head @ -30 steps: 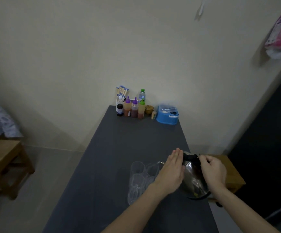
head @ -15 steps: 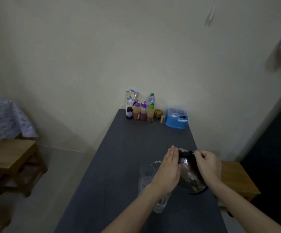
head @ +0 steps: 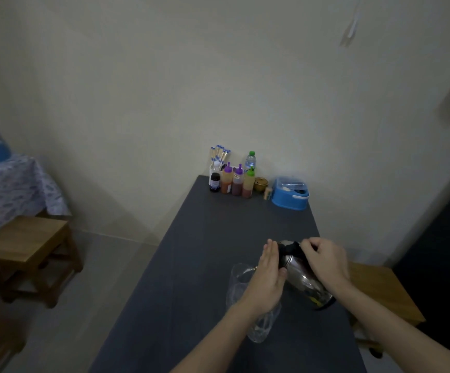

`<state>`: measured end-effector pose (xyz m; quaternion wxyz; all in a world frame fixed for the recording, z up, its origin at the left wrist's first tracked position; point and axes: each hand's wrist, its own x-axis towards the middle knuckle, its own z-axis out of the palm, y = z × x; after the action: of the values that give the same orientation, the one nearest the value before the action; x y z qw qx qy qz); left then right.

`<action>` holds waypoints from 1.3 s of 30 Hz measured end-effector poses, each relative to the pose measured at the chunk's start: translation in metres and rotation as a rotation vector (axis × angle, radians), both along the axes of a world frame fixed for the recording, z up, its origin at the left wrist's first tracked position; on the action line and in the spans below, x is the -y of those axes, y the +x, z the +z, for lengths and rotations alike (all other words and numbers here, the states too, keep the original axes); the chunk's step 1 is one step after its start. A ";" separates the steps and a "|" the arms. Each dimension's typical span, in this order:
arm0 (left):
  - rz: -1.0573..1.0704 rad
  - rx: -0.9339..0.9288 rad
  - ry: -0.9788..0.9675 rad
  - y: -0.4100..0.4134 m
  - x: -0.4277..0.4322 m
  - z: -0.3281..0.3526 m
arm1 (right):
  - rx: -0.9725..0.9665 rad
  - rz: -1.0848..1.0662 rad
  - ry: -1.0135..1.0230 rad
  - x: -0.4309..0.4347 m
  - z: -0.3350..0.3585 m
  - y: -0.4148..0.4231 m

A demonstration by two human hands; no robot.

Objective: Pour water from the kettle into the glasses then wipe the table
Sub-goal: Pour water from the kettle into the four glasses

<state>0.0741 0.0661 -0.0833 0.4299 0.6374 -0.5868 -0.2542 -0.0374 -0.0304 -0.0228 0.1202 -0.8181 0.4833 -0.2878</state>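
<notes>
Glasses (head: 248, 294) first, since they're furthest left of the stuff you care about: a little cluster of clear ones sitting on the dark counter (head: 191, 265), mostly hidden behind your left forearm, so I can't count them. They look thin and light, so I'd guess they tip or skate easily if the spout bumps a rim, and I can't tell if any water is in them yet. Your left hand (head: 268, 281) is flat and open, fingers straight and together, palm pressed against the kettle's side, not really gripping anything. Next over, the kettle (head: 303, 275) is a shiny steel one, tilted with its top leaning toward the glasses and its base near the counter's right edge. Polished metal like that is probably slick, and if it's full it'll be heavy, so I'd trust the handle over the body. Your right hand (head: 326, 261) is curled shut around the black handle (head: 291, 249) up top, which is the right spot to hold it. Bracing the wall is fine, just watch for heat.
</notes>
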 end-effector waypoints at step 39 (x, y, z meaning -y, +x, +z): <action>0.067 -0.072 -0.038 -0.001 0.004 -0.006 | -0.114 0.098 -0.109 0.011 0.008 0.014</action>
<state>0.0729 0.0626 -0.0896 0.4710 0.6388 -0.5541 -0.2512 -0.0229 -0.0414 -0.0150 0.0617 -0.8611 0.4324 -0.2603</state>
